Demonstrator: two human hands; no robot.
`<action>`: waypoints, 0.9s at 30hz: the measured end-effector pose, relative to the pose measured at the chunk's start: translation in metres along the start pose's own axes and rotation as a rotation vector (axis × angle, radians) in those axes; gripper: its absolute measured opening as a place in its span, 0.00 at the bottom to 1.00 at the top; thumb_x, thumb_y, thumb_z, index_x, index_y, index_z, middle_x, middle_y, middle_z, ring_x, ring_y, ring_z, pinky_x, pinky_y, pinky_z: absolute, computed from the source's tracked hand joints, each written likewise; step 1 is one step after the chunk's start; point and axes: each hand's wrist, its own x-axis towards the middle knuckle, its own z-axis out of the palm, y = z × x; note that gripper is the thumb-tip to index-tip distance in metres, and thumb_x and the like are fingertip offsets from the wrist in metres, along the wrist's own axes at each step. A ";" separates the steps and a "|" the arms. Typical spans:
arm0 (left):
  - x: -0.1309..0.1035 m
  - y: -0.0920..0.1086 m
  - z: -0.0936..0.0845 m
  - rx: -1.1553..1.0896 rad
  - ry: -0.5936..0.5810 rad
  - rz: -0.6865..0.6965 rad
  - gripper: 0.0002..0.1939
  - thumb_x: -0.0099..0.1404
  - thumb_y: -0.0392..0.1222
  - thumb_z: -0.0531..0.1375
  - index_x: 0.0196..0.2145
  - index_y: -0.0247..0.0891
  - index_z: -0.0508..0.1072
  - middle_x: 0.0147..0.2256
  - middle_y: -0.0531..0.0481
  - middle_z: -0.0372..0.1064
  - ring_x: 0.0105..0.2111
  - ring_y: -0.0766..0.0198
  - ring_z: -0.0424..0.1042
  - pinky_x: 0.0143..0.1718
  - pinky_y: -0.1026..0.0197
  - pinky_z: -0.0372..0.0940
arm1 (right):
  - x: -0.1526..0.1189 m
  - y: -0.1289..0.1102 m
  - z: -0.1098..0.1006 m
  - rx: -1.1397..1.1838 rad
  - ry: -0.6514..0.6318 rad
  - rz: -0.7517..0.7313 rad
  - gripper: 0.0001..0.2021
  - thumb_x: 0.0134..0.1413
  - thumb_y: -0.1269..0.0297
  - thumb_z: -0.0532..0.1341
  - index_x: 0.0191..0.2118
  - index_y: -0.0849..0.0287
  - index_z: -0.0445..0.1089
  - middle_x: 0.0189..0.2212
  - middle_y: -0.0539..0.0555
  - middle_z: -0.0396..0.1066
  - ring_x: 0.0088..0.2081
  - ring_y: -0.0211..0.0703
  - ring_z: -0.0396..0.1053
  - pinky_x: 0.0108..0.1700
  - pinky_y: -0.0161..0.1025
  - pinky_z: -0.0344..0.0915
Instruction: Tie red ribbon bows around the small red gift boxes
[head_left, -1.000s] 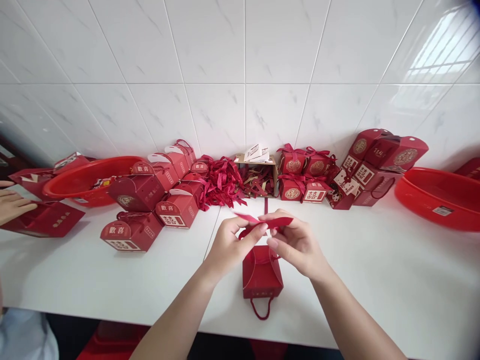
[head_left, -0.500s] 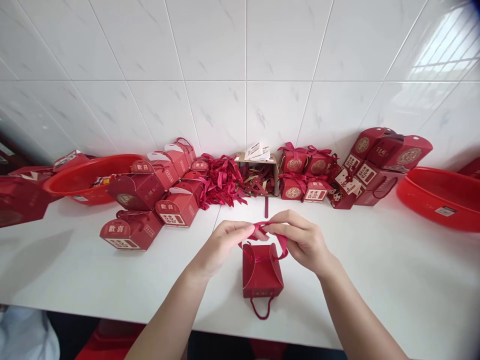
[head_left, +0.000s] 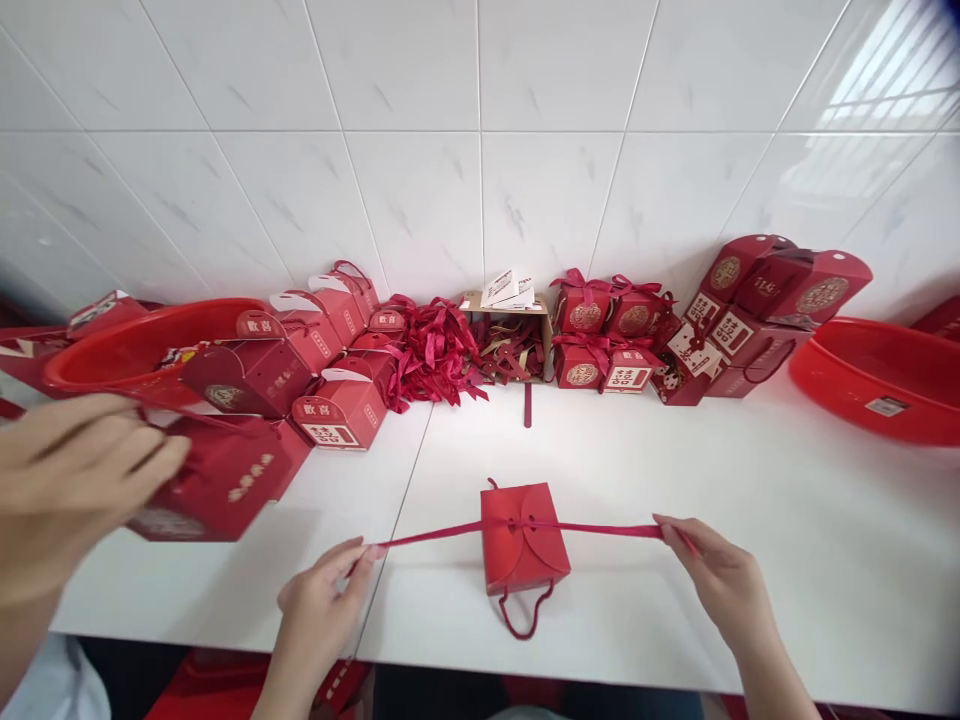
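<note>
A small red gift box with rounded top flaps sits on the white table in front of me, its cord handle lying toward me. Dark red ribbon passes through the holes in the flaps and is crossed over the top. My left hand pinches one ribbon end to the left of the box. To the right, my right hand pinches the other end. The ribbon is stretched taut between both hands, and the flaps are drawn together.
Another person's hand holds a red box at the left. Behind are a ribbon heap, an open carton of strips, bow-tied boxes and stacked boxes. Red basins stand at both sides.
My hands moved from together above the box to wide apart, pulling the ribbon straight. The flaps closed inward. Another person's hand came in at the left onto a box.
</note>
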 end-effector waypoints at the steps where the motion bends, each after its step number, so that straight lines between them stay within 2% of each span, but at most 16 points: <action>1: -0.001 -0.007 0.002 0.025 -0.056 0.024 0.03 0.45 0.40 0.70 0.21 0.46 0.79 0.38 0.46 0.78 0.50 0.40 0.68 0.51 0.51 0.60 | -0.001 0.005 -0.001 -0.008 -0.001 0.028 0.11 0.53 0.52 0.63 0.37 0.51 0.77 0.39 0.55 0.75 0.43 0.54 0.71 0.41 0.47 0.68; 3: -0.004 -0.009 0.012 0.011 -0.084 0.158 0.04 0.46 0.42 0.70 0.20 0.46 0.78 0.43 0.46 0.77 0.56 0.40 0.62 0.57 0.50 0.55 | 0.000 0.005 0.002 0.000 0.055 0.018 0.16 0.53 0.50 0.62 0.44 0.51 0.74 0.47 0.56 0.72 0.48 0.55 0.69 0.48 0.49 0.66; 5: -0.010 0.003 0.025 -0.049 -0.054 0.322 0.06 0.48 0.43 0.69 0.20 0.45 0.75 0.45 0.47 0.75 0.59 0.43 0.58 0.60 0.50 0.51 | 0.007 -0.007 0.008 0.002 0.129 -0.050 0.17 0.55 0.51 0.60 0.48 0.52 0.70 0.51 0.56 0.69 0.52 0.54 0.66 0.52 0.51 0.63; 6: -0.014 0.012 0.033 -0.083 -0.062 0.385 0.06 0.50 0.43 0.68 0.22 0.44 0.74 0.45 0.46 0.73 0.57 0.44 0.60 0.59 0.50 0.52 | 0.011 -0.016 0.013 -0.002 0.136 -0.097 0.16 0.56 0.51 0.59 0.47 0.52 0.70 0.50 0.56 0.69 0.52 0.53 0.66 0.53 0.50 0.63; 8: -0.020 0.031 0.049 -0.129 -0.185 0.468 0.05 0.55 0.43 0.64 0.29 0.43 0.72 0.44 0.46 0.71 0.52 0.49 0.65 0.57 0.51 0.56 | 0.018 -0.033 0.025 -0.006 0.049 -0.194 0.12 0.58 0.53 0.57 0.40 0.54 0.71 0.43 0.56 0.71 0.48 0.50 0.67 0.50 0.47 0.64; 10: -0.026 0.045 0.066 -0.128 -0.322 0.516 0.06 0.60 0.43 0.60 0.36 0.43 0.68 0.44 0.46 0.68 0.49 0.53 0.67 0.54 0.51 0.59 | 0.023 -0.049 0.039 0.013 -0.145 -0.242 0.11 0.60 0.54 0.57 0.36 0.56 0.69 0.37 0.55 0.71 0.42 0.47 0.69 0.45 0.43 0.65; 13: -0.031 0.053 0.085 -0.104 -0.440 0.502 0.09 0.62 0.43 0.58 0.40 0.43 0.63 0.43 0.48 0.65 0.47 0.56 0.67 0.51 0.54 0.62 | 0.025 -0.064 0.062 0.089 -0.476 -0.195 0.13 0.61 0.53 0.56 0.32 0.57 0.64 0.30 0.52 0.67 0.34 0.42 0.67 0.38 0.39 0.65; 16: -0.031 0.053 0.093 -0.086 -0.506 0.431 0.11 0.62 0.44 0.58 0.41 0.44 0.60 0.43 0.49 0.63 0.46 0.58 0.66 0.49 0.56 0.62 | 0.022 -0.065 0.081 0.182 -0.640 -0.081 0.17 0.60 0.50 0.56 0.27 0.56 0.56 0.24 0.46 0.57 0.25 0.36 0.58 0.28 0.35 0.59; 20: -0.030 0.052 0.092 -0.099 -0.542 0.342 0.13 0.62 0.47 0.59 0.40 0.44 0.58 0.41 0.51 0.62 0.41 0.61 0.66 0.44 0.59 0.63 | 0.017 -0.058 0.090 0.264 -0.626 0.038 0.20 0.58 0.47 0.57 0.27 0.56 0.52 0.23 0.44 0.51 0.23 0.33 0.50 0.24 0.33 0.50; 24: -0.029 0.053 0.088 -0.069 -0.667 0.292 0.13 0.64 0.52 0.56 0.31 0.41 0.60 0.30 0.55 0.61 0.31 0.64 0.62 0.34 0.62 0.60 | 0.019 -0.054 0.085 0.156 -0.627 0.035 0.22 0.58 0.46 0.55 0.23 0.57 0.53 0.20 0.44 0.49 0.24 0.34 0.47 0.26 0.35 0.47; 27: -0.028 0.051 0.086 0.002 -0.623 0.300 0.19 0.62 0.54 0.57 0.24 0.40 0.56 0.24 0.57 0.54 0.26 0.66 0.57 0.29 0.63 0.55 | 0.024 -0.053 0.077 0.102 -0.626 0.041 0.25 0.57 0.45 0.56 0.19 0.57 0.50 0.19 0.44 0.46 0.23 0.34 0.43 0.26 0.36 0.43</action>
